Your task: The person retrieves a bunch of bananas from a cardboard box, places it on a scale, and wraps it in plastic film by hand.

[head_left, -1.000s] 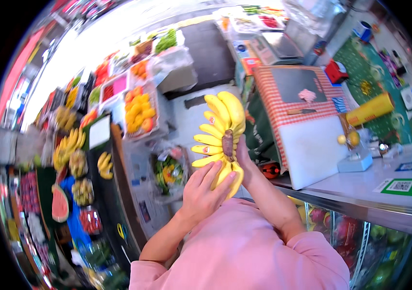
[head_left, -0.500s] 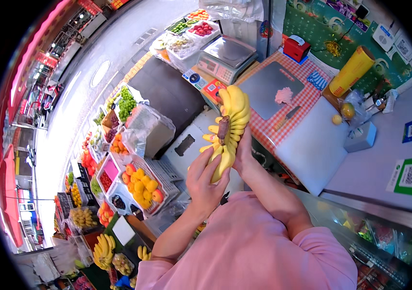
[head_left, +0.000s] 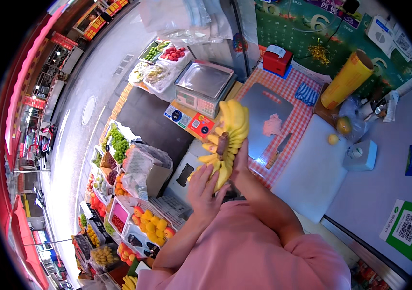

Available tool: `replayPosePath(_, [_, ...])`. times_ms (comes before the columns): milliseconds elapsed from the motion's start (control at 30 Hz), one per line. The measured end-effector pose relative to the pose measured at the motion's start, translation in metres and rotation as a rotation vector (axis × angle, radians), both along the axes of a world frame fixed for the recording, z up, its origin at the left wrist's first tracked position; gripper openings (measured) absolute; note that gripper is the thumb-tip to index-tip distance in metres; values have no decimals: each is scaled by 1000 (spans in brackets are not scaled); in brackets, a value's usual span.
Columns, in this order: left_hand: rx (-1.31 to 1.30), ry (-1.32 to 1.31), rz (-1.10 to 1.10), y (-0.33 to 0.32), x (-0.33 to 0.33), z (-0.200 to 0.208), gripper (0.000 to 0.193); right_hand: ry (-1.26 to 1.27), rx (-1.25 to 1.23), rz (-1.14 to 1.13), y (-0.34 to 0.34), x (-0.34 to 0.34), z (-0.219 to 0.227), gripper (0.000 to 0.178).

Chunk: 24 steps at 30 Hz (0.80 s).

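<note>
A large bunch of yellow bananas (head_left: 236,126) is held up in front of my chest, its brown cut stem facing me. My right hand (head_left: 240,163) supports it from the right side, with the fingers partly hidden behind the fruit. At the lower left end, my left hand (head_left: 206,191) has its fingers bent over the lowest bananas. Just beyond the bunch stands a silver-topped weighing scale (head_left: 206,81) on a wooden surface, and the bananas do not touch its pan.
To the right lie a grey cutting board (head_left: 259,101) with a crumpled pink piece on it, a knife (head_left: 278,151), and a white board (head_left: 307,169). A yellow film roll (head_left: 347,79) stands behind. Fruit crates (head_left: 153,227) line the left side.
My view has turned and shifted, so the scale and counter now sit farther left and the crates lower. Both hands still hold the bananas, which now appear closer to the scale.
</note>
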<state>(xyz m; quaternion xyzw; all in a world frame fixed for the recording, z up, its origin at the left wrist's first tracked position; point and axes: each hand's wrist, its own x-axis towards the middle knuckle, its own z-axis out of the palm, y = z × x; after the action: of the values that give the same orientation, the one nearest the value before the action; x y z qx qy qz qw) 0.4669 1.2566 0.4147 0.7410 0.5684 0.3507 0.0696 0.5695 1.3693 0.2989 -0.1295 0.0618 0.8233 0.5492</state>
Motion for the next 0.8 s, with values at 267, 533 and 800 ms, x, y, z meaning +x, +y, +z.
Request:
replayPosePath(267, [197,-112,64,61,-2,10,45,-198,-142,-320,41,0,78,54])
replayPosePath(533, [352,-41,2,97,-8,46,40,-147,-106,-343,65,2,122,60])
replayPosePath(800, [93,-192,13,131,13,95,33,166,300,-242,86,32,78,68])
